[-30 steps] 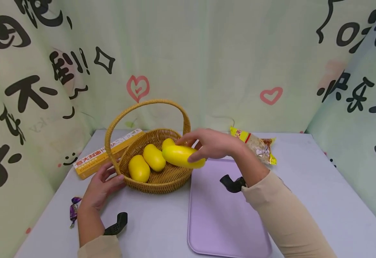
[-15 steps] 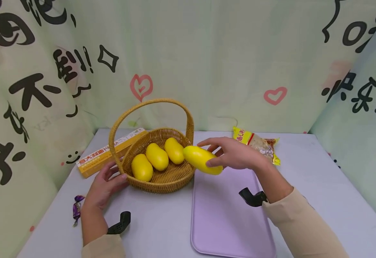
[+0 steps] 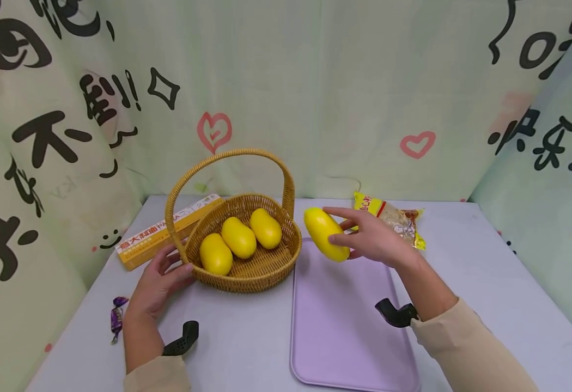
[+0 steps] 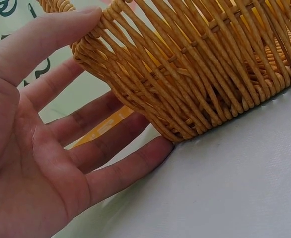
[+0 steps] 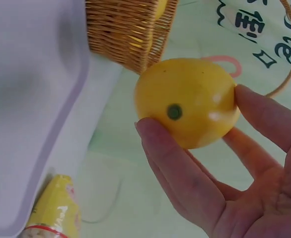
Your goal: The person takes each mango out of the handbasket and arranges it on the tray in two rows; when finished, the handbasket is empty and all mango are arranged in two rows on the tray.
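My right hand holds a yellow mango above the far end of the purple tray. The right wrist view shows its round end with a green stem spot, the fingers and thumb on either side of the mango. Three more mangoes lie in the wicker basket on the left. My left hand grips the basket's left end, low by the handle's foot. In the left wrist view the thumb is on the rim, and the other fingertips pass behind the woven wall.
An orange and white box lies behind the basket on the left. A purple-wrapped candy is beside my left forearm. At the back right lies a yellow and clear snack bag. A printed curtain surrounds the white table.
My right hand has carried the mango from over the basket rightwards to above the tray, turning it more upright. The left hand stays at the basket.
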`<state>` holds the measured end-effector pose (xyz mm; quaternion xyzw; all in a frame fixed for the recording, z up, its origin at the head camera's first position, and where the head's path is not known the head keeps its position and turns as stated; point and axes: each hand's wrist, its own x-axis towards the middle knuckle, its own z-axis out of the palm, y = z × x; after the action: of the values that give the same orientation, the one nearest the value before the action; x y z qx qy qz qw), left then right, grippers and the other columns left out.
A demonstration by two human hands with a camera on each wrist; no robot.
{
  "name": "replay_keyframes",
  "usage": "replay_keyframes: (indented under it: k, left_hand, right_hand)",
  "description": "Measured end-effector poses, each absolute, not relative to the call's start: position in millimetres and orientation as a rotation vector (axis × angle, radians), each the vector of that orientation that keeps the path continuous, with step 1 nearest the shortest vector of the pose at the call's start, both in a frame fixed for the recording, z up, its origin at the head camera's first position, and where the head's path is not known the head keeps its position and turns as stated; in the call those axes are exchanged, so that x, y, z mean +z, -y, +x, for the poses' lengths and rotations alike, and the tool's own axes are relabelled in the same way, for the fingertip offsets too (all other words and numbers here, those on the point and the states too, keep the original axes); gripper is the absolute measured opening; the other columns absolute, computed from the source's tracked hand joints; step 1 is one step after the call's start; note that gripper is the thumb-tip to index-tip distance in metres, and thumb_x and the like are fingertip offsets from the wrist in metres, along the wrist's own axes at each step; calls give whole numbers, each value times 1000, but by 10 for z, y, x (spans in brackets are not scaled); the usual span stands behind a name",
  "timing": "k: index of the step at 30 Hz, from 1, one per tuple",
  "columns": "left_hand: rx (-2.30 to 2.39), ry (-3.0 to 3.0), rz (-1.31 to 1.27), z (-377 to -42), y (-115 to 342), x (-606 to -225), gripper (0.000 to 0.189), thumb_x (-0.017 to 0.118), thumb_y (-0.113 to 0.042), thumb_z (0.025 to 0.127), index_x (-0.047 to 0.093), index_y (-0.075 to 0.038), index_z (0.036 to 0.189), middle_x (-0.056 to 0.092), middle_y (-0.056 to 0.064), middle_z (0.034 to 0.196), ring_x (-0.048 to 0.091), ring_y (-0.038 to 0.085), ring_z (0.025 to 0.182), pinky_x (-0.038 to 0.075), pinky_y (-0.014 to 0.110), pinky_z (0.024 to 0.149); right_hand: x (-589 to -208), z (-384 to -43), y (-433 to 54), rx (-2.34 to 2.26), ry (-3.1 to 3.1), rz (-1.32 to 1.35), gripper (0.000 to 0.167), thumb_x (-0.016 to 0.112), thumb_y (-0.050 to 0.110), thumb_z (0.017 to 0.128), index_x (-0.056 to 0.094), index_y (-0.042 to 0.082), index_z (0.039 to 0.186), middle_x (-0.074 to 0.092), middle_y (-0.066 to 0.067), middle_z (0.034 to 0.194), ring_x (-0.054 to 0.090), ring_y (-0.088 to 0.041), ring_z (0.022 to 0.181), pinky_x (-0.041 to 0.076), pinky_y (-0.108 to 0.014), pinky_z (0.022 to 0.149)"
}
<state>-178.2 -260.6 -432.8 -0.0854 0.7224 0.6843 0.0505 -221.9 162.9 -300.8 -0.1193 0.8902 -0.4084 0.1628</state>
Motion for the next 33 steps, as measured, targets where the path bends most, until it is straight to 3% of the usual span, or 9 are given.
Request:
replay_keyframes:
  k: [9,20,28,33]
  left_hand:
    - [2079,-2208,-245,-1799,2618,-4306,76,72,-26,99,30,-28,162,33,11,164,45,30,141,56,30,102]
    - [2098,-2180,-214,-1792,2638,-4348,74,69,-23,101,29,-25,163,32,12,164,58,3,117,58,30,100]
    - [2111,-2169,-219,-1792,2635,-4355,75,71,-24,100,30,-25,163,33,13,164,59,5,118,58,30,100]
    - [2111,-2174,-231,-1786,2626,-4353,74,71,-24,100,31,-25,162,34,12,162,59,6,118,58,30,100]
  right_hand:
    - [-3302,-2280,-1652,-1173,-2501,-186,64,69,23,99,43,20,158,59,-27,133,68,-29,101,66,-43,80]
    - [-3573,-2290,-1552,-1002,-2489,-81,65,71,28,97,46,19,156,61,-20,127,64,-25,97,65,-34,73]
    - [-3678,-2321,-1528,-1043,-2445,-162,63,66,27,100,43,22,158,62,-18,120,62,-24,97,63,-35,80]
    - [-3715,-2328,-1566,-1039,-2437,-200,59,60,28,104,42,24,159,60,-20,128,61,-26,101,63,-36,79]
